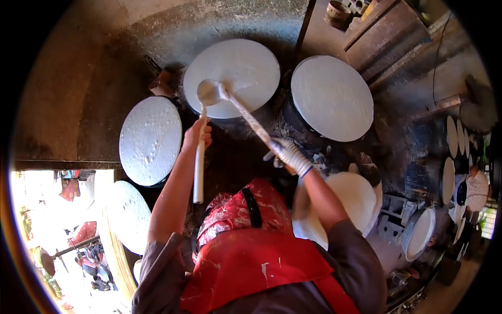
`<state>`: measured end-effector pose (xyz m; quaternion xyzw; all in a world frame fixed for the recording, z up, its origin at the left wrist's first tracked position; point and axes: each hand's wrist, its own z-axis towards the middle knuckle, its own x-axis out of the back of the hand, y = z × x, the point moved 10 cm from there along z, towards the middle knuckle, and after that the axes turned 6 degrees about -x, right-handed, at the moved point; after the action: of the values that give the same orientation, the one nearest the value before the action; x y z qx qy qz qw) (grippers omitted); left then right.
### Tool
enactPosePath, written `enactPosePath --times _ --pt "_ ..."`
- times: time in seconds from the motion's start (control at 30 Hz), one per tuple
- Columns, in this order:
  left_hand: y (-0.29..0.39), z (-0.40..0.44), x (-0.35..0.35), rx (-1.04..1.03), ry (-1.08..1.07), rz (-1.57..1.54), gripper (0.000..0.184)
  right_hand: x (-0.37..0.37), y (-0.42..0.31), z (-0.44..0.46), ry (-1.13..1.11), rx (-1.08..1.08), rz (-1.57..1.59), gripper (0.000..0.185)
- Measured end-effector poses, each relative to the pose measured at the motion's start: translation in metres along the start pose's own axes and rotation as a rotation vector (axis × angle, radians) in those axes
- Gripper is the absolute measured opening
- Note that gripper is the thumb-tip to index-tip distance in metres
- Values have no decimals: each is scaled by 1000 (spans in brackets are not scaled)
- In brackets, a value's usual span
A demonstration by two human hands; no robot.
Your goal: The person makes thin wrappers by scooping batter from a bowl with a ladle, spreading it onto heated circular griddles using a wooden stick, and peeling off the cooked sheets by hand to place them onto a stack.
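Observation:
My bare left hand (pixel 198 134) is closed round the pale handle of a ladle (pixel 209 92), whose round bowl is over the large pot of white liquid (pixel 240 68) at the top centre. My right hand (pixel 286 156), in a whitish knitted glove, grips a long stick (pixel 253 123) coated in white. The stick's far end is beside the ladle bowl, at the surface of the same pot. Part of the right hand's fingers is hidden behind the stick and glove.
More white-filled pots stand at the left (pixel 150 141) and right (pixel 332 98). A pale round container (pixel 350 196) is by my right forearm. Wooden boards (pixel 387 39) lean at the upper right. Further pots and a basin (pixel 419 234) line the right side.

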<state>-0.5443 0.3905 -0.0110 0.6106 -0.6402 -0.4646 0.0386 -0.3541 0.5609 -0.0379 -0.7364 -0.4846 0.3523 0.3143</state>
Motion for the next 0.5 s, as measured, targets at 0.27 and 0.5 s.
enactPosePath --times 0.27,0.5 --pt "19 -8 -91 135 -301 -899 15 -107 -18 -27 500 611 -541 42" --pt "128 -25 -80 -113 -539 -768 22 -63 74 -24 370 113 554 29"
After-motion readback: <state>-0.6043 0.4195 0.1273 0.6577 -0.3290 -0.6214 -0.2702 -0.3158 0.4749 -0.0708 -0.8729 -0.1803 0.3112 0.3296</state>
